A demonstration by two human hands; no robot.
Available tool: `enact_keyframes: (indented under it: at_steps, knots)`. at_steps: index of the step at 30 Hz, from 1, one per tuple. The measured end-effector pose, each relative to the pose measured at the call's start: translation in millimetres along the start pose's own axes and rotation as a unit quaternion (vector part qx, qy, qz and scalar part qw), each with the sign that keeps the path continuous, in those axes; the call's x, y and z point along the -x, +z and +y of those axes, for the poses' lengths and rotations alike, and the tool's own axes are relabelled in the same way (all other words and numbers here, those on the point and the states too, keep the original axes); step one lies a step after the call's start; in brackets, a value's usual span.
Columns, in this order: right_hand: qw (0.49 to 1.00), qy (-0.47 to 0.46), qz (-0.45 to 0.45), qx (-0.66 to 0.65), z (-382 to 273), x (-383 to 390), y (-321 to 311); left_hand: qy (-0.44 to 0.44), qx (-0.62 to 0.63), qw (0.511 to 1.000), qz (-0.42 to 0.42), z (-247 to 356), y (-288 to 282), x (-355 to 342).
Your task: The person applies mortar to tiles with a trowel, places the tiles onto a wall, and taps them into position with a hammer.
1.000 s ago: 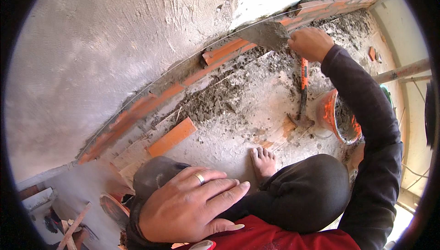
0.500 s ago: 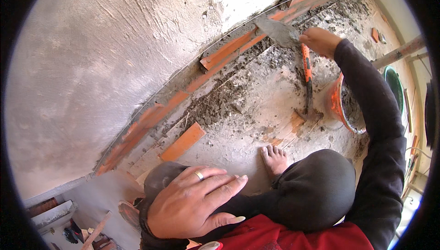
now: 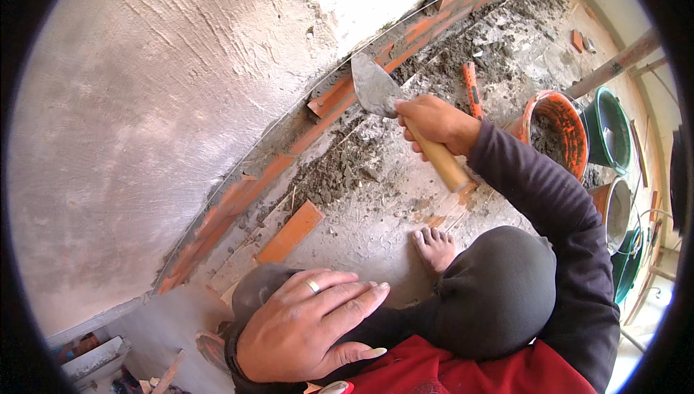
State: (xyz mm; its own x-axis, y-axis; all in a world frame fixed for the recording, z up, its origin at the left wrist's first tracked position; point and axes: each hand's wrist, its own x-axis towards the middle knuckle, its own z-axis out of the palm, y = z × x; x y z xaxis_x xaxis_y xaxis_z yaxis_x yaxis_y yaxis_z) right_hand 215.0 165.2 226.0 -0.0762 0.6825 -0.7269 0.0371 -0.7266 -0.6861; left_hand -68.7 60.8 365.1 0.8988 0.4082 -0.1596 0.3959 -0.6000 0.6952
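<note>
My right hand (image 3: pixel 435 125) is closed around a trowel (image 3: pixel 374 85), near where its blade meets the pale wooden handle. The grey, mortar-smeared blade points up and left, its tip over the low brick course (image 3: pixel 332 101) by the wall. Mortar (image 3: pixel 401 30) lies along the top of that course, and a taut string (image 3: pixel 289 108) runs beside it. My left hand (image 3: pixel 307 325), with a ring on one finger, rests open on my left knee, fingers stretched out and holding nothing. Behind my right wrist shows the orange handle of a hammer (image 3: pixel 471 90); its head is hidden.
An orange bucket (image 3: pixel 578 130) with mortar inside stands to the right, beside a green bucket (image 3: pixel 614 134) and more tubs. One loose brick (image 3: pixel 290 231) lies on the floor before my left knee. Spilled mortar (image 3: pixel 340 170) follows the brick course. A pole (image 3: pixel 618 65) slants at far right.
My right hand has moved left and nearer with the trowel, so its blade now lies farther left along the brick course. The left hand stays on the knee.
</note>
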Motion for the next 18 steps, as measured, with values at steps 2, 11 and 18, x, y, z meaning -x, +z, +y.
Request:
enact_keyframes:
  at_steps: [2,11,18]
  knots:
    - [0.999,-0.033,0.019,-0.003,5,7,-12,-0.010,-0.004,1.000,0.013,4,-6,11]
    - [0.997,0.022,0.075,-0.005,-31,-25,-87,0.013,0.017,1.000,0.013,-2,-8,24]
    - [0.997,0.079,0.012,-0.014,-22,-5,3,0.023,0.030,0.999,0.033,-10,-6,46]
